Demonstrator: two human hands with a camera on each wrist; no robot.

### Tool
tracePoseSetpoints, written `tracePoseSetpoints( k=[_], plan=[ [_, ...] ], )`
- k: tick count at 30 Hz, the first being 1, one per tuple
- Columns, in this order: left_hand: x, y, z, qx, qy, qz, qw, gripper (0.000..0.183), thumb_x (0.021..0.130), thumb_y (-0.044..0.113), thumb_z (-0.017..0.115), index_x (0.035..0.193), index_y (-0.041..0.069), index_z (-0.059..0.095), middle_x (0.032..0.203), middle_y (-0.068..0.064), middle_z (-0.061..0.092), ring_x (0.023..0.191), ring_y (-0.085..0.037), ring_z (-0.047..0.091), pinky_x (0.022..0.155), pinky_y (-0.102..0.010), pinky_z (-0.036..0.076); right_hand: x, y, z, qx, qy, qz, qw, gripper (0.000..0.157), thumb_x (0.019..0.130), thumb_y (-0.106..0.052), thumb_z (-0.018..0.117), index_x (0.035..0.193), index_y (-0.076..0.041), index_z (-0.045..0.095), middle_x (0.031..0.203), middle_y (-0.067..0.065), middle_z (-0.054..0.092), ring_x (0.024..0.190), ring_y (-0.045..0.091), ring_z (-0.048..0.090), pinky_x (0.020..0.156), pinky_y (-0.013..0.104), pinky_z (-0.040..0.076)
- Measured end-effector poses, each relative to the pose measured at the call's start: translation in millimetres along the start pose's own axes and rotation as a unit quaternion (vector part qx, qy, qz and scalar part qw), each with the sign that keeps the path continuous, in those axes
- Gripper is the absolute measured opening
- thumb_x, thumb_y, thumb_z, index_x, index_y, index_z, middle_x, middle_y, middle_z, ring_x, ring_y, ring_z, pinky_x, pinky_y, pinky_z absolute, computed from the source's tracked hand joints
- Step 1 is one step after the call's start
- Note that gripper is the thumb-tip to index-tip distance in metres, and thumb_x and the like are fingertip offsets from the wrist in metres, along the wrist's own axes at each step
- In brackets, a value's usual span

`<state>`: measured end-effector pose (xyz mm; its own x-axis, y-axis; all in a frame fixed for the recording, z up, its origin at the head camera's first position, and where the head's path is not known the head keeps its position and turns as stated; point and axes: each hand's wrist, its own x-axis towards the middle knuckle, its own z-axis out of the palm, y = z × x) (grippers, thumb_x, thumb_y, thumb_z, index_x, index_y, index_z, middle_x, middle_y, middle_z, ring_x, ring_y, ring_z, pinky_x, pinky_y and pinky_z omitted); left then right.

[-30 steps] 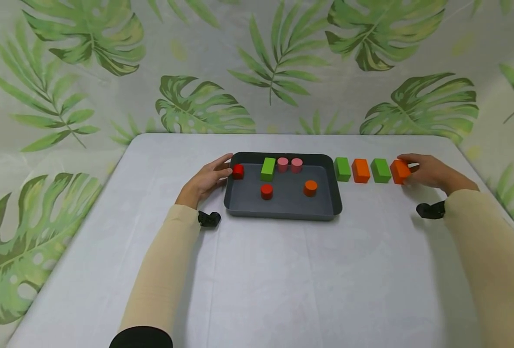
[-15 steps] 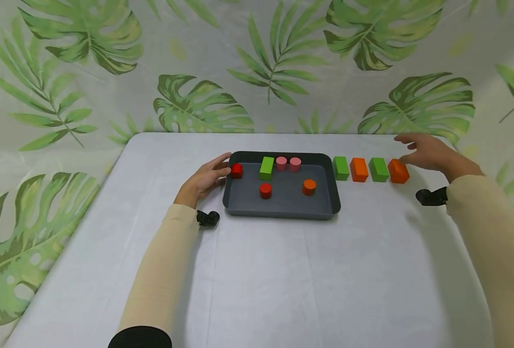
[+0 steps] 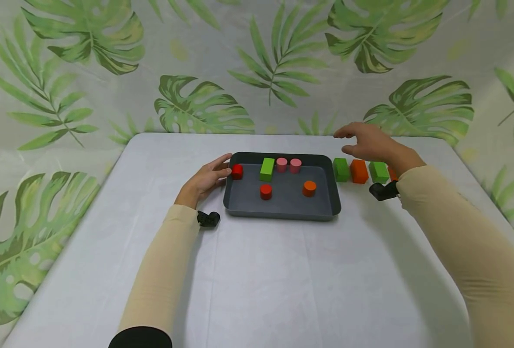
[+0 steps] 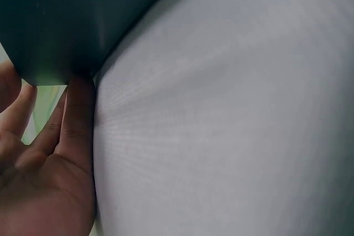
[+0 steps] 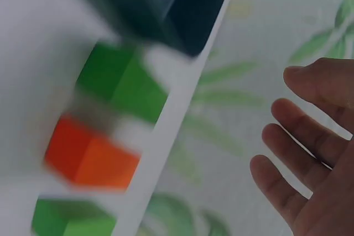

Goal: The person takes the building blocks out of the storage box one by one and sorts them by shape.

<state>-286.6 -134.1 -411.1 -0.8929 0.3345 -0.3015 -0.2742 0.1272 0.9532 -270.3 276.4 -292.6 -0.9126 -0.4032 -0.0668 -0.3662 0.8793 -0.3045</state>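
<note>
My left hand (image 3: 202, 181) rests at the left side of a dark grey tray (image 3: 287, 205), its fingers straight against the wall; the left wrist view shows the fingertips at the tray's lower corner. Inside the tray are a green block (image 3: 267, 169), two pink cylinders (image 3: 281, 165), a red piece (image 3: 237, 171) near my thumb, a red cylinder (image 3: 265, 192) and an orange cylinder (image 3: 309, 188). My right hand (image 3: 370, 142), holding nothing, hovers above and behind the blocks right of the tray, fingers spread in the right wrist view.
Right of the tray stand a green block (image 3: 341, 170), an orange block (image 3: 359, 171), another green block (image 3: 378, 172) and a second orange block (image 3: 392, 173), mostly hidden by the right wrist. A leaf-patterned cloth (image 3: 278, 67) rises behind the white table (image 3: 261, 280).
My right hand has let go of the rightmost orange block, lifted, and swung left over the row towards the tray. The left hand and the tray have stayed in place.
</note>
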Motion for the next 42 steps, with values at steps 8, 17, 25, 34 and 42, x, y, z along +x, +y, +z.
tracePoseSetpoints(
  k=[8, 17, 25, 34, 42],
  plan=[
    [-0.1, 0.9, 1.4, 0.006, 0.003, -0.005, 1.0000, 0.061, 0.103, 0.014, 0.053, 0.156, 0.033, 0.031, 0.165, -0.004, 0.028, 0.149, -0.025, 0.033, 0.125, -0.042, 0.028, 34, -39, 20.1, 0.009, -0.020, -0.046, 0.999, 0.043, 0.095, -0.009, 0.058, 0.136, 0.001, 0.056, 0.138, 0.023, 0.057, 0.128, 0.041, 0.051, 0.108, 0.058, 0.042],
    [-0.1, -0.6, 1.2, -0.002, 0.002, -0.003, 1.0000, 0.061, 0.103, 0.013, 0.053, 0.157, 0.031, 0.031, 0.165, -0.005, 0.026, 0.150, -0.026, 0.032, 0.126, -0.044, 0.026, 62, -75, 49.3, 0.038, -0.044, -0.088, 0.994, 0.041, 0.095, -0.008, 0.059, 0.135, 0.002, 0.057, 0.136, 0.021, 0.059, 0.127, 0.040, 0.052, 0.109, 0.054, 0.043],
    [0.0, -2.4, 4.4, -0.002, 0.002, -0.002, 1.0000, 0.061, 0.102, 0.012, 0.053, 0.156, 0.030, 0.032, 0.164, -0.006, 0.028, 0.150, -0.026, 0.032, 0.125, -0.045, 0.027, 77, -92, 72.7, 0.052, -0.049, -0.097, 0.993, 0.041, 0.092, -0.005, 0.055, 0.133, -0.001, 0.060, 0.133, 0.020, 0.059, 0.120, 0.036, 0.055, 0.103, 0.049, 0.046],
    [0.5, -2.0, 4.6, -0.005, 0.000, 0.002, 1.0000, 0.061, 0.103, 0.012, 0.053, 0.157, 0.029, 0.031, 0.165, -0.007, 0.028, 0.150, -0.025, 0.032, 0.125, -0.045, 0.027, 85, -98, 89.4, 0.026, -0.053, -0.088, 0.994, 0.049, 0.090, -0.012, 0.064, 0.136, 0.003, 0.056, 0.131, 0.025, 0.055, 0.111, 0.034, 0.054, 0.098, 0.047, 0.047],
    [-1.7, 0.4, 1.0, -0.003, 0.002, 0.001, 1.0000, 0.061, 0.103, 0.012, 0.052, 0.157, 0.030, 0.030, 0.165, -0.006, 0.027, 0.150, -0.025, 0.032, 0.125, -0.044, 0.026, 90, -105, 93.5, 0.004, -0.065, -0.078, 0.995, 0.056, 0.091, -0.018, 0.067, 0.141, 0.003, 0.052, 0.137, 0.025, 0.052, 0.118, 0.036, 0.053, 0.101, 0.047, 0.048]
  ],
)
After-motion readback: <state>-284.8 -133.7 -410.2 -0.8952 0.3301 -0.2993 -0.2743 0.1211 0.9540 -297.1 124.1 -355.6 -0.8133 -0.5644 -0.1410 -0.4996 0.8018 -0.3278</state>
